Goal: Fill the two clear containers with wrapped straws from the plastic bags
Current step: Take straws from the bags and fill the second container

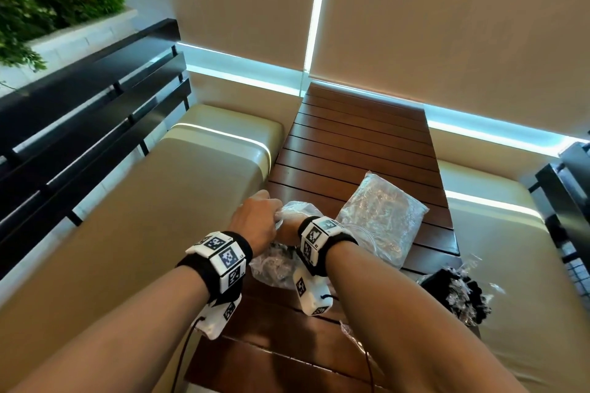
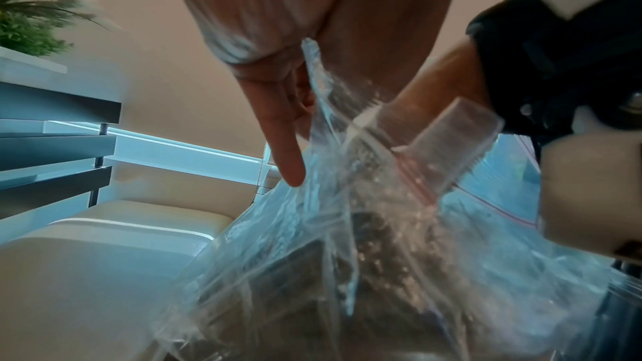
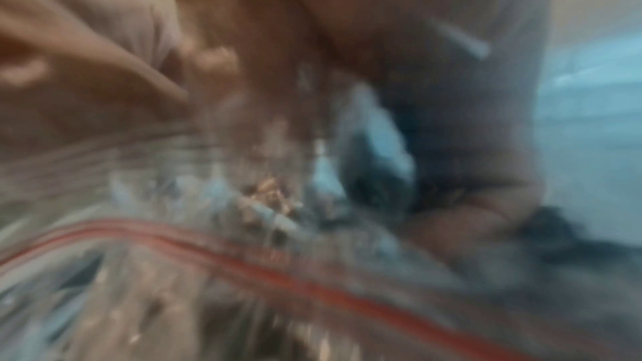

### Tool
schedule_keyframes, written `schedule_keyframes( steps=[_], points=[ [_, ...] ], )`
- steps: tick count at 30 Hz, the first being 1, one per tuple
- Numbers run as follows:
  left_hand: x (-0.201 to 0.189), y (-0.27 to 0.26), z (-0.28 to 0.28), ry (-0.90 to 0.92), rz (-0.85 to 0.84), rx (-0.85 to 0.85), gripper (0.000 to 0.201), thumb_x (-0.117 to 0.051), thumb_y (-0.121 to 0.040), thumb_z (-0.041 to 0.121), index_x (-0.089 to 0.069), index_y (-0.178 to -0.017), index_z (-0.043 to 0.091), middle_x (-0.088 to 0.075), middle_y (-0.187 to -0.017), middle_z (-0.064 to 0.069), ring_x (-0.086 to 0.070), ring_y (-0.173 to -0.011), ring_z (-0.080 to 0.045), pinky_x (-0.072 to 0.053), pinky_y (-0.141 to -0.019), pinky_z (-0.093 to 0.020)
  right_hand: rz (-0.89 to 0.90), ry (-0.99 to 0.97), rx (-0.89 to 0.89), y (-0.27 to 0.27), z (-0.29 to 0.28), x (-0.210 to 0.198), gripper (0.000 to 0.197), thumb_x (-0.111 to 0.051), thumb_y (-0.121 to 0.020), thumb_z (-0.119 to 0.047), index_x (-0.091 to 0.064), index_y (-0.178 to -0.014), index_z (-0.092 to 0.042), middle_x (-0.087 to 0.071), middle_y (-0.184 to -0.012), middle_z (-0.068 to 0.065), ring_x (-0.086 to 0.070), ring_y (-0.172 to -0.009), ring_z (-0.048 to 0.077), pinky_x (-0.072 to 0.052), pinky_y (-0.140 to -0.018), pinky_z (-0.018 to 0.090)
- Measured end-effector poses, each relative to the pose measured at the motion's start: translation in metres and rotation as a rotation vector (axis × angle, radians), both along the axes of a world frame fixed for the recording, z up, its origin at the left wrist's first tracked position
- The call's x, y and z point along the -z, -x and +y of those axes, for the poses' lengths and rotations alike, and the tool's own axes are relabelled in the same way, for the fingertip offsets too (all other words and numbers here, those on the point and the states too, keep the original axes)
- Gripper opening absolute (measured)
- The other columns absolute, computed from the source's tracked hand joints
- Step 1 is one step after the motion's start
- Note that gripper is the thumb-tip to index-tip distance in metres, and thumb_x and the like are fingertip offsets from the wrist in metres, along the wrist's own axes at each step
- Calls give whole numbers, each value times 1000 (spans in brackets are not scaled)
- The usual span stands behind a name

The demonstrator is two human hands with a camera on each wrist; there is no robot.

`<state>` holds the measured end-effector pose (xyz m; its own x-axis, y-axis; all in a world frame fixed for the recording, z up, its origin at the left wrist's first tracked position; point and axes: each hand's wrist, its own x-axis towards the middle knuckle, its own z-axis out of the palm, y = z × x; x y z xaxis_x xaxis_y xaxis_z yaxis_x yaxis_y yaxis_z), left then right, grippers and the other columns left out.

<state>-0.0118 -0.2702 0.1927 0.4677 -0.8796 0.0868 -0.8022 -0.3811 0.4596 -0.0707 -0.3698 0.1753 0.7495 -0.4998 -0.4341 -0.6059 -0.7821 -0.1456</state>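
Note:
Over the near part of the wooden table, both hands hold up a clear zip bag of wrapped straws. My left hand pinches the bag's crumpled top edge, and its index finger points straight down along the plastic. My right hand is mostly hidden behind its wrist band. It meets the bag at the red zip strip. The right wrist view is blurred, showing only the red zip line and the straws inside. A second, full bag lies flat on the table to the right.
A dark container with wrapped straws sticking out stands at the table's near right edge. Cream cushioned benches flank the table on both sides. A black slatted rail runs along the left, and blinds close off the back.

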Motion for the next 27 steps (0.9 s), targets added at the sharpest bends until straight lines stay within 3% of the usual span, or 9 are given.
schedule_keyframes(
  steps=[3,5,7,9,15,19,22,24,27],
  points=[
    [0,0,0,-7,6,9,25,-51,-95,21,-56,-72,11,-51,-86,-5,-55,-72,-28,-49,-68,-39,104,-38,-60,-5,1,4,15,-48,-100,-11,-59,-110,-11,-57,-98,11,-57,-104,24,-35,-65,12],
    [1,1,1,-7,5,12,25,-51,-95,21,-57,-74,10,-50,-86,-5,-55,-73,-27,-49,-68,-38,97,-67,-111,-1,1,3,22,-51,-99,-10,-59,-120,-7,-45,-77,0,-51,-86,19,-31,-58,17],
    [1,1,1,1,2,11,25,-50,-95,21,-58,-74,10,-50,-84,-3,-55,-72,-26,-47,-66,-35,85,-79,-78,0,3,5,14,-47,-101,-10,-59,-98,-3,-28,-70,-7,-40,-91,15,-29,-60,19],
    [3,0,2,8,11,13,26,-49,-96,21,-58,-73,11,-50,-83,-3,-54,-71,-25,-45,-65,-33,57,-95,6,-2,7,4,36,-43,-102,-9,-35,-67,-15,-23,-69,-5,-35,-94,14,-31,-62,16],
    [3,1,5,6,10,17,27,-48,-96,21,-55,-70,14,-51,-84,-4,-55,-72,-26,-47,-67,-36,-4,-164,25,6,11,1,44,-46,-101,-5,-24,-64,-17,-23,-69,-2,-29,-64,5,-33,-58,15],
    [2,0,6,10,8,11,25,-49,-95,19,-57,-72,13,-50,-83,-3,-55,-72,-26,-49,-68,-36,1,-168,76,6,16,6,44,-62,-92,-13,-30,-67,-30,-30,-70,-10,-42,-90,20,-38,-74,31],
    [6,-1,6,1,13,5,24,-51,-94,16,-55,-70,12,-48,-81,-2,-54,-71,-25,-48,-65,-36,-1,-187,43,10,19,-1,19,-57,-95,-9,-56,-96,-28,-28,-69,-8,-39,-93,19,-33,-79,32],
    [9,-2,5,1,14,-8,23,-53,-93,15,-55,-70,11,-48,-81,-2,-54,-71,-25,-49,-65,-37,-21,-159,27,10,19,-4,31,-58,-94,-8,-59,-125,-10,-35,-71,-4,-41,-91,19,-38,-79,33],
    [11,-6,4,2,20,-20,24,-49,-94,16,-57,-72,9,-49,-81,-3,-54,-70,-24,-50,-65,-37,-9,-114,6,13,21,-9,35,-59,-93,-10,-58,-128,-4,-58,-98,10,-48,-90,23,-48,-90,40]
  ],
)
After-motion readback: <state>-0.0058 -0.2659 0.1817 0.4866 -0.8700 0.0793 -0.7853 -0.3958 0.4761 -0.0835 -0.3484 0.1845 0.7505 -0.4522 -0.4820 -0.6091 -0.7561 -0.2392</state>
